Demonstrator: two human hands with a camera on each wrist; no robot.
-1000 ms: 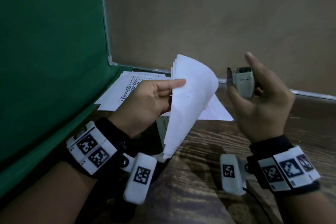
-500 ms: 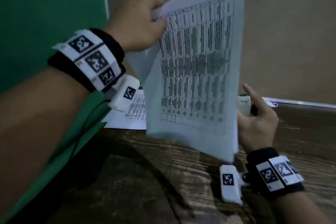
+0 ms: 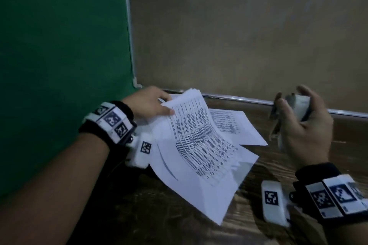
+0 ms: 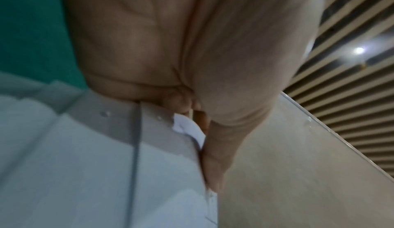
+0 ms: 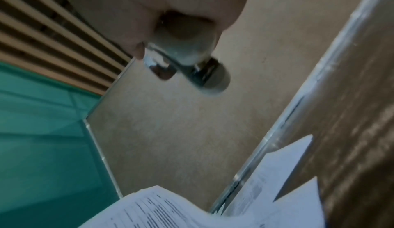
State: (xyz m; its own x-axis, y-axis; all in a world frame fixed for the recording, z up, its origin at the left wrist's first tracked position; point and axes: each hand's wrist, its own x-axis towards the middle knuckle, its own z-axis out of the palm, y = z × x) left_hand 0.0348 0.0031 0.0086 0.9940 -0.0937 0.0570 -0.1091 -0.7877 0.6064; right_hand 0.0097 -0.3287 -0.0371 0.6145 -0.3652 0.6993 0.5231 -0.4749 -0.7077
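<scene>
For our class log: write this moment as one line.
left hand: pinches paper stack | right hand: grips stapler | loose sheet: on table

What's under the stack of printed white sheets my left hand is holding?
A loose printed white sheet lies on the dark wooden table beneath the stack of printed sheets, jutting out rightward. Whatever else lies underneath is covered.

Left forearm reaches from 7 o'clock toward 1 o'clock; left hand (image 3: pixel 148 103), palm down, pinches a paper stack (image 3: pixel 199 145). Right hand (image 3: pixel 304 127), raised at 3 o'clock, curls round a stapler (image 3: pixel 298 105).
</scene>
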